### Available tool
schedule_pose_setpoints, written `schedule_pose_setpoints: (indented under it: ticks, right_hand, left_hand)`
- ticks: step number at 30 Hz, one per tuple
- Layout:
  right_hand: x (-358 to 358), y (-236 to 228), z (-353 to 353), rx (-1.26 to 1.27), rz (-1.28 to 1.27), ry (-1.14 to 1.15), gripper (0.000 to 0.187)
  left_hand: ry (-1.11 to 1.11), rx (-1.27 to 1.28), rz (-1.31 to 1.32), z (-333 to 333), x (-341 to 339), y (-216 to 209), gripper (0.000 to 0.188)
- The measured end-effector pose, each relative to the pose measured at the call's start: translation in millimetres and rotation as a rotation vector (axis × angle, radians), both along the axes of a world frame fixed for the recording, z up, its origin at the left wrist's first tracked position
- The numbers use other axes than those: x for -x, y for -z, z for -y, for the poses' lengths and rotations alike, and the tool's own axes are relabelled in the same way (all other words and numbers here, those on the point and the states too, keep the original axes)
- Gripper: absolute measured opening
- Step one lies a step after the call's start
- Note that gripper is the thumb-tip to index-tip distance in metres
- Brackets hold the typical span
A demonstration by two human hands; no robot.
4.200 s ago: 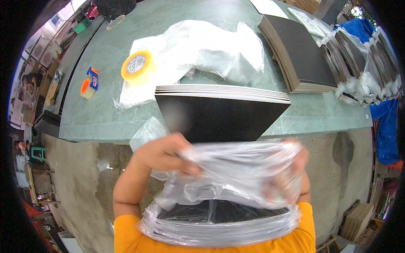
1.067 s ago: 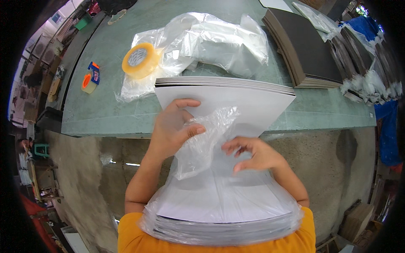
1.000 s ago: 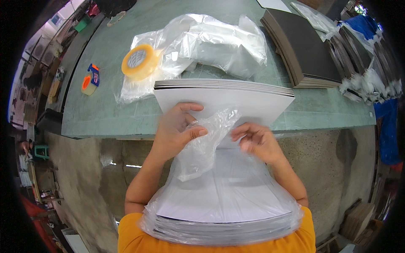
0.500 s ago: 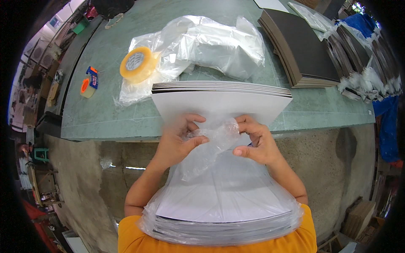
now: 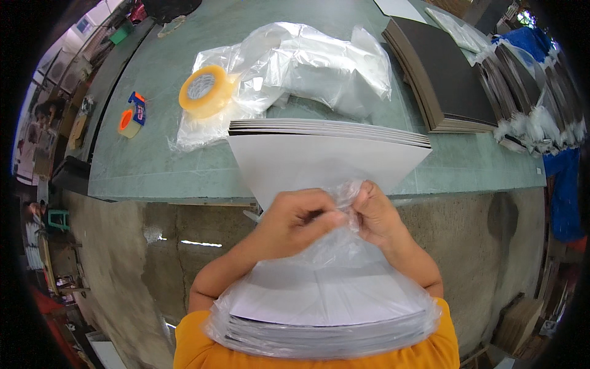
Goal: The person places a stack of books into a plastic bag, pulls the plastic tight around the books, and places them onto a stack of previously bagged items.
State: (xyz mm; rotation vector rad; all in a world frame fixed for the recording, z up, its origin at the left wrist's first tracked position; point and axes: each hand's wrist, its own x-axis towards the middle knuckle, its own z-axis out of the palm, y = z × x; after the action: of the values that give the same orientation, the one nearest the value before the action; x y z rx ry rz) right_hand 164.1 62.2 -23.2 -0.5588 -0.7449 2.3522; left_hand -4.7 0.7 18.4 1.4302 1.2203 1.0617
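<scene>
1. While pressed together at frame centre, the left hand [image 5: 295, 224] and right hand [image 5: 378, 215] both pinch the clear plastic bag [image 5: 332, 246].
2. It covers, seemingly only partway, the white sheet stack [image 5: 326, 166], lower centre.

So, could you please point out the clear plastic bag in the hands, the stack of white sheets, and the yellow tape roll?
clear plastic bag [image 5: 335, 252]: head view, bunched part below the hands.
stack of white sheets [image 5: 319, 163]: head view, bare top sheet.
yellow tape roll [image 5: 203, 92]: head view, its rim.
</scene>
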Motion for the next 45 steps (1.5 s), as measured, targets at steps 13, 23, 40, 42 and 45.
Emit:
schedule_pose_setpoints:
  ticks: [13,23,40,42,45]
  right_hand:
    - [-0.9,-79.4,8.1,-0.906,0.039,0.455,0.024]
    - [-10.7,-28.0,12.9,-0.509,0.158,-0.504,0.026]
    - [-53.5,-44.4,-2.5,-2.000,1.382,-1.193,0.030]
    - [-52.2,-56.5,-1.1,-1.884,1.277,-1.112,0.022]
    - [-61.7,-83.3,-25.0,-1.105,1.135,0.004,0.023]
  left_hand:
    - [0.353,-0.175,-0.508,22.8,-1.2,-4.8,0.009]
    - [-0.012,0.126,0.432,5.7,14.9,-10.3,0.007]
    - [0.560,-0.009,-1.078,21.9,46.4,-30.7,0.014]
    - [0.665,-0.085,-1.302,31.5,59.9,9.8,0.016]
    - [0.669,-0.033,-0.873,34.8,57.4,-1.8,0.021]
